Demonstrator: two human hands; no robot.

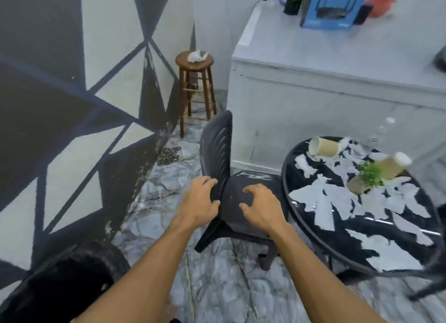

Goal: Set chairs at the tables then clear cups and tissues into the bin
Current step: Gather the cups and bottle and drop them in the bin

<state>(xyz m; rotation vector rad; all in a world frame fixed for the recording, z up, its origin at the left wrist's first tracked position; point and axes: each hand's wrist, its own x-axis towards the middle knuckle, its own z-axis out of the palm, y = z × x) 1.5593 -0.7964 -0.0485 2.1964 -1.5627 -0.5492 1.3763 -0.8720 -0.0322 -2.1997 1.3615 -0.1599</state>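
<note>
Left of the table (288,185) stands one stool (184,63), then, just beside its rim, one dark slatted chair (217,139), left hand (200,199) gripping the backrest, right hand (260,204) clawed onto the seat; on the table lie two tipped cups (323,147) and many torn tissues (321,197).

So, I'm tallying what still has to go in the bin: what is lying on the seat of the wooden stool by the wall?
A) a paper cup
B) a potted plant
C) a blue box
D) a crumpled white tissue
D: a crumpled white tissue sits on the round seat of the wooden stool, and nothing else is on it.
</note>
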